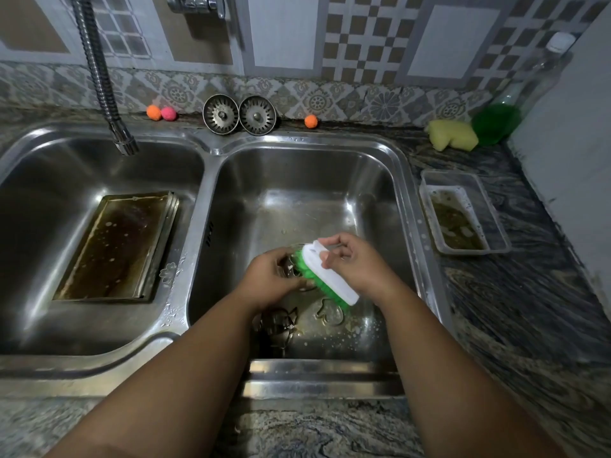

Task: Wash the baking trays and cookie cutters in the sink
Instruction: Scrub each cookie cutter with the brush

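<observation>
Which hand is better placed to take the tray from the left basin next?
Left. The left hand is nearer the tray and holds only a small cutter. The right hand grips the brush and is farther from the tray.

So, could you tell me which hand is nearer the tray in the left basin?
Left. The left hand is right of the tray; the right hand is farther right.

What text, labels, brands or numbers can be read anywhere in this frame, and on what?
No text is readable in this view.
Scrub brush: plain white back, no brand visible.
Bottle of green liquid: no label shows.
Baking tray and cookie cutters: any stamp is too small to tell.
</observation>
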